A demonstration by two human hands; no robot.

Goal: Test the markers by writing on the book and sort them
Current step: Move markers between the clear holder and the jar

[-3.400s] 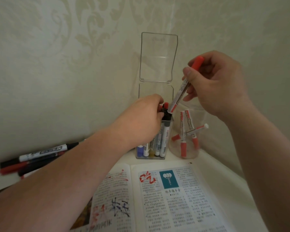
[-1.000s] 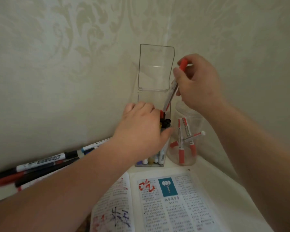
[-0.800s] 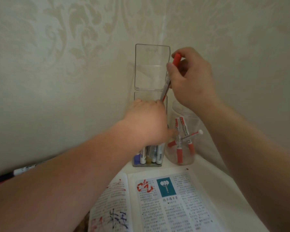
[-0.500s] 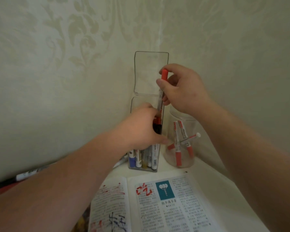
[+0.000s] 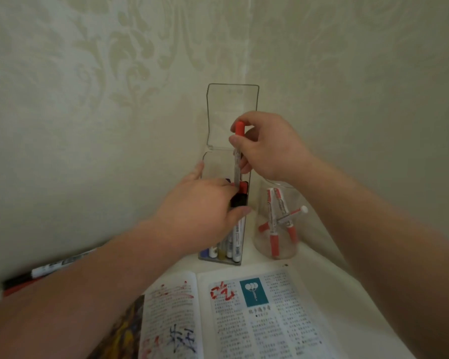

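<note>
My right hand (image 5: 267, 147) pinches a red-capped marker (image 5: 237, 151) upright, its lower end inside the open top of a clear plastic marker case (image 5: 219, 257). My left hand (image 5: 200, 216) wraps around that case, thumb on its front. Several markers stand in the case, a black cap and a red cap showing near the top. The case's clear lid (image 5: 232, 115) stands flipped up against the wall. An open book (image 5: 257, 314) with red and black test scribbles lies in front.
A round clear jar (image 5: 278, 244) holding three red markers stands right of the case. Several loose markers (image 5: 49, 270) lie at the left along the wall. Patterned walls meet in a corner behind the case. The white tabletop's edge runs at the right.
My right hand has lowered the red marker from a slant above the case to upright, with its tip going into the case. My left hand has stayed on the case.
</note>
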